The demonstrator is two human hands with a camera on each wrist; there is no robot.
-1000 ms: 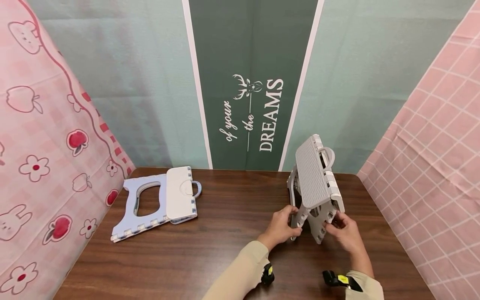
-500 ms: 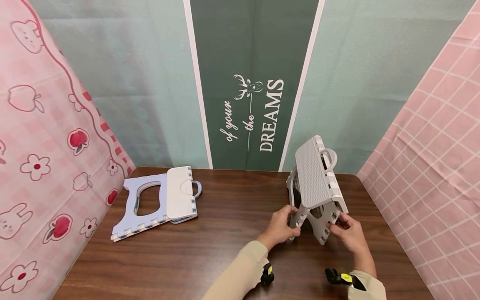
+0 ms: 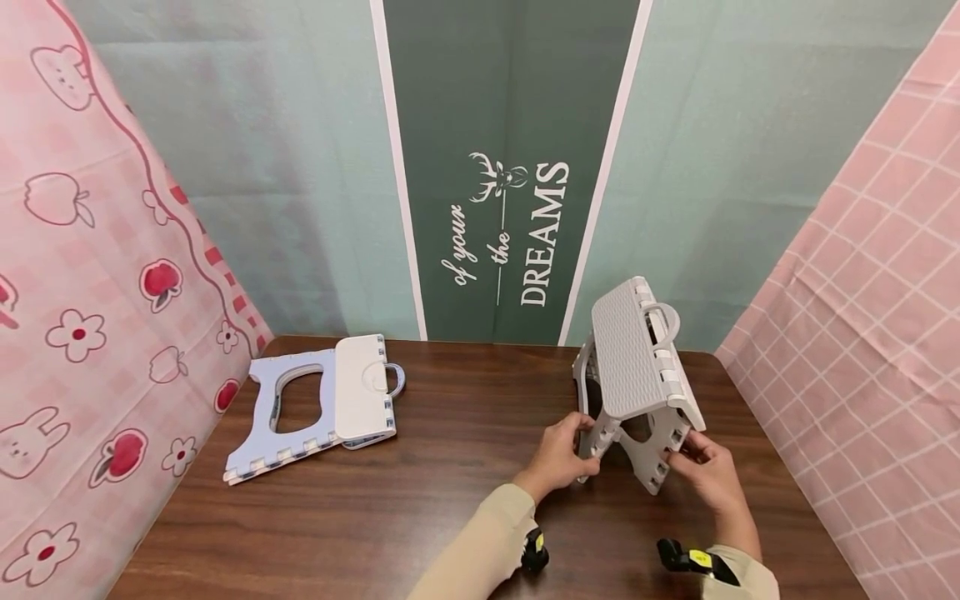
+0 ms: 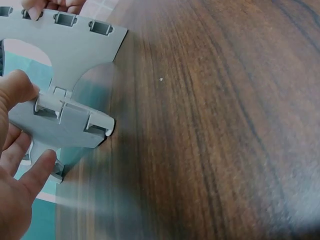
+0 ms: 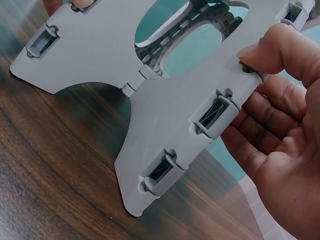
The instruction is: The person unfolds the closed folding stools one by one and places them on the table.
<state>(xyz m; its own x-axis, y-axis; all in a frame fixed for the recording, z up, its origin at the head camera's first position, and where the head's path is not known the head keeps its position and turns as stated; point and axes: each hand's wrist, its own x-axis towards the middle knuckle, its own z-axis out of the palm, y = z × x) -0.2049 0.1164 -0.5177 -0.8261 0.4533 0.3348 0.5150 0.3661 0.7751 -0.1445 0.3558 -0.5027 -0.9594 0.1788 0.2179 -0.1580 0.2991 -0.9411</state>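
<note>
A grey folding stool [image 3: 626,354] stands partly unfolded on the right side of the table, its ribbed seat panels tilted and its legs spread. My left hand [image 3: 558,454] grips the lower edge of its left leg panel. On the other side my right hand [image 3: 712,475] pinches the edge of the right leg panel between thumb and fingers. In the right wrist view the panel [image 5: 165,115] shows its hinge slots, with the right thumb [image 5: 275,52] on top. The left wrist view has the left hand [image 4: 20,170] around the near leg edge.
A folded blue and white stool [image 3: 363,387] lies flat on the brown wooden table [image 3: 465,467] at the left. A green printed cloth [image 3: 502,100] hangs behind, with pink cloths [image 3: 877,275] along both sides.
My right hand has moved to the right, drawing the right leg panel outward. The grey stool's legs stand wider apart and its seat halves have opened further. My left hand stays in place.
</note>
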